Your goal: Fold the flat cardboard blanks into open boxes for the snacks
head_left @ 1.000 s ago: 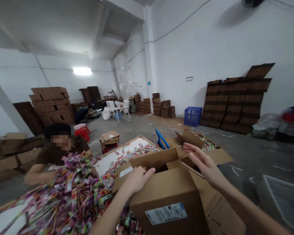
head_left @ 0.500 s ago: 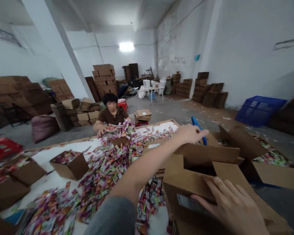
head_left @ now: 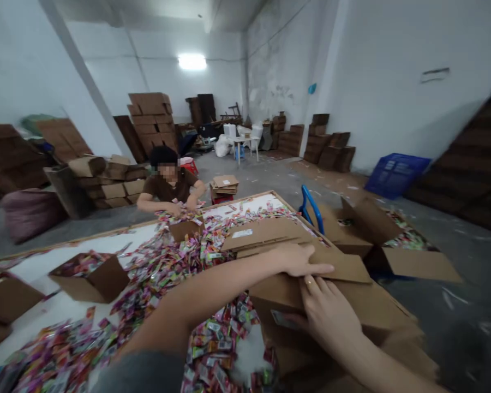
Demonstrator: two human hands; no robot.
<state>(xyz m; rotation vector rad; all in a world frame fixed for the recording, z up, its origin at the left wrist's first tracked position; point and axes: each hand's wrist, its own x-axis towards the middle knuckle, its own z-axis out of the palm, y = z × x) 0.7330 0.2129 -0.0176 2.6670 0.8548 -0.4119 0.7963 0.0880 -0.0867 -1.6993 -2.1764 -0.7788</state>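
1. A cardboard carton [head_left: 270, 295] is set at the near right edge of the table [head_left: 141, 236], with its top flap [head_left: 347, 267] folded down and lying beneath the hands; its long axis runs roughly crosswise to the view.
2. The flap is touched by both hands. The left hand [head_left: 297, 260] is laid over it from the left, palm down, fingers loosely extended and nothing seen in its grasp.
3. The near top edge is covered by the right hand [head_left: 331, 311], its thumb parted from the fingers; whether the edge is pinched cannot be told.
4. The near edge is thus reached more closely by the right hand, while the far side is nearer the left.
5. Small wrapped packets [head_left: 213, 338] are heaped left of the carton, beside the left forearm.
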